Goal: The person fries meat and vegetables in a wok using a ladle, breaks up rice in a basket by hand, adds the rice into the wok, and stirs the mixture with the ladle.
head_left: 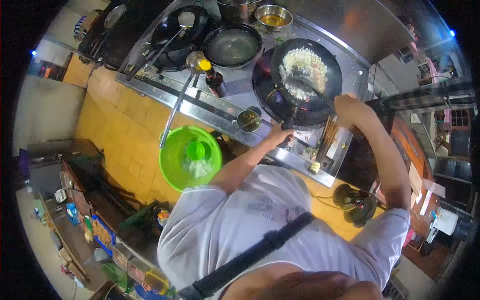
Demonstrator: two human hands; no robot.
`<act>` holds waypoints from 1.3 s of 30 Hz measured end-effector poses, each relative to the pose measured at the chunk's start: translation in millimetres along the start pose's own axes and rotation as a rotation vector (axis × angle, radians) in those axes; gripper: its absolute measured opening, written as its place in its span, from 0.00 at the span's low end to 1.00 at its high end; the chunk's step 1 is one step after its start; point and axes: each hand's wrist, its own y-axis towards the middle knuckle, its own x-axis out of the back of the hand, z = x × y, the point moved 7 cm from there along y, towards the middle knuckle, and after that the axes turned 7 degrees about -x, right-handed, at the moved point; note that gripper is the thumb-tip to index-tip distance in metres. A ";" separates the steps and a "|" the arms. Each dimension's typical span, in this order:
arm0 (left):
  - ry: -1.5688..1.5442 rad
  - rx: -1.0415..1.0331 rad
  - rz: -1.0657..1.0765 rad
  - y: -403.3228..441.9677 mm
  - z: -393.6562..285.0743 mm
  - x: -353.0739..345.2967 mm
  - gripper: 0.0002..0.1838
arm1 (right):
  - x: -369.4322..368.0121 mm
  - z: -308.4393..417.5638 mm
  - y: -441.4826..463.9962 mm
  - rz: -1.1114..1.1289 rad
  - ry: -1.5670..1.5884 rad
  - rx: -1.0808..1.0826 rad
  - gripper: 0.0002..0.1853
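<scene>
My left hand (280, 135) is closed around the dark handle of a black wok (334, 75). The wok is tilted over a round burner, with white rice (305, 65) spread across its inside. In my right hand (348, 111) is the shaft of a spatula (320, 95), its broad metal head down in the rice. A small metal cup (248, 121) stands on the steel counter left of my left hand. Below my right hand lies a bundle of thin sticks (328, 137) at the counter's front edge.
A bottle with a yellow cap (216, 80) and a long-handled ladle (176, 107) are to the left. Behind stand a wide pan (233, 46), another wok (167, 32) and a metal bowl (273, 20). A green basket (167, 167) holding rice and a green cup sits low, front left.
</scene>
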 end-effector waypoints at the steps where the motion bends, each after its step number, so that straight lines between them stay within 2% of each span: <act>1: 0.005 0.001 0.007 0.6 1.7 1.1 0.08 | -6.5 -1.1 9.8 -0.001 0.006 -0.006 0.09; 3: 0.011 -0.022 -0.021 -0.4 -0.7 1.5 0.07 | -6.9 -3.8 28.3 -0.220 0.228 -0.016 0.11; 4: 0.006 -0.011 -0.020 -4.0 4.7 0.8 0.07 | -18.2 -10.5 40.4 -0.270 0.197 -0.029 0.11; 5: 0.061 -0.027 -0.037 -1.4 7.3 4.5 0.06 | -8.1 -10.4 29.0 -0.265 0.196 -0.026 0.11; 7: 0.110 -0.054 -0.058 3.6 3.7 5.6 0.06 | 13.9 -11.2 -3.8 -0.007 0.052 0.015 0.15; 9: 0.060 -0.055 -0.029 -1.4 -2.6 1.7 0.07 | 14.2 -10.9 -6.8 -0.058 0.106 -0.014 0.15; 11: 0.048 -0.025 -0.021 -3.9 -11.5 -0.2 0.07 | 7.7 -7.8 10.1 -0.256 0.241 -0.073 0.11; 12: 0.025 0.008 -0.029 -6.8 -6.9 -1.4 0.07 | 4.2 -3.9 18.3 -0.285 0.235 -0.033 0.12; 13: 0.021 0.015 -0.030 -9.6 -2.5 -1.8 0.07 | -1.6 -8.2 19.0 -0.277 0.235 -0.032 0.12; 15: 0.072 -0.017 -0.004 -2.0 -2.0 0.0 0.08 | 7.9 -5.4 -1.2 -0.050 0.073 -0.038 0.12; 17: 0.073 -0.025 -0.023 -4.4 -1.6 -0.8 0.06 | -3.0 -3.3 5.1 0.003 0.042 -0.010 0.12; 19: 0.029 0.025 -0.041 -5.0 -3.0 -1.9 0.06 | -13.1 -10.8 30.0 -0.184 0.312 -0.134 0.12; 24: 0.025 -0.028 -0.019 0.9 1.2 0.1 0.08 | 17.9 7.0 -14.2 -0.089 0.132 -0.066 0.11; 26: 0.046 -0.017 -0.023 2.5 6.0 1.6 0.08 | -2.2 3.3 3.5 -0.020 0.097 -0.084 0.11; 30: 0.057 -0.045 -0.011 5.2 9.4 1.8 0.08 | -6.1 16.5 -1.6 -0.166 0.140 -0.061 0.13; 31: 0.053 -0.077 0.028 3.3 7.4 -0.5 0.08 | -12.3 19.1 -7.6 -0.158 0.141 -0.060 0.13; 33: 0.056 -0.077 -0.052 4.9 6.4 2.2 0.07 | -0.4 20.3 -23.2 -0.122 0.080 -0.107 0.11; 35: 0.066 -0.064 -0.013 1.2 3.3 0.7 0.08 | -31.0 21.1 9.0 -0.105 0.118 -0.138 0.10; 36: 0.070 -0.061 -0.010 2.8 1.7 2.9 0.08 | -40.3 17.5 27.0 -0.184 0.187 -0.130 0.10; 37: 0.087 -0.066 0.013 4.0 1.5 1.5 0.08 | -42.7 14.9 33.5 -0.260 0.251 -0.121 0.10; 39: 0.098 -0.072 0.029 2.9 3.6 -0.1 0.07 | -36.5 16.1 21.9 -0.257 0.267 -0.144 0.11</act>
